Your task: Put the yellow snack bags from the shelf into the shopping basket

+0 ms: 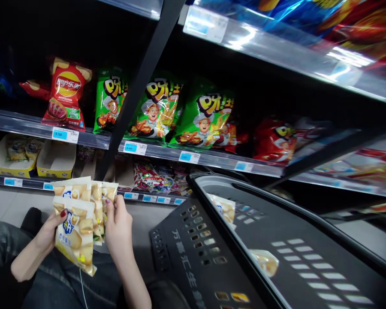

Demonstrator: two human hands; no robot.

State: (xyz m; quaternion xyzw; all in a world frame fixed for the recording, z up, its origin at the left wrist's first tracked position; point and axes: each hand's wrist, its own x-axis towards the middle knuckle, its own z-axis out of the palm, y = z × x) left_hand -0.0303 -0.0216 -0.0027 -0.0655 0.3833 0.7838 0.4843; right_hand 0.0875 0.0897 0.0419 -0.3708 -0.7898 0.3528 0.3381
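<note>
Low at the left I hold a fanned stack of small white-and-yellow snack packets (79, 216) between both hands, over my lap in dark jeans. My left hand (48, 234) grips the stack's left edge, thumb on the front packet. My right hand (117, 225) is closed on the right side, fingers curled over the rear packets. A black shopping basket (193, 253) stands just right of my right hand; similar packets (225, 208) lie inside it.
Store shelves run across the view: a red chip bag (66, 94), green chip bags (154, 113) and red bags (276, 139) on the middle shelf, yellow cardboard trays (56, 161) below. A black upright post (138, 86) crosses the shelving. Price tags line the rails.
</note>
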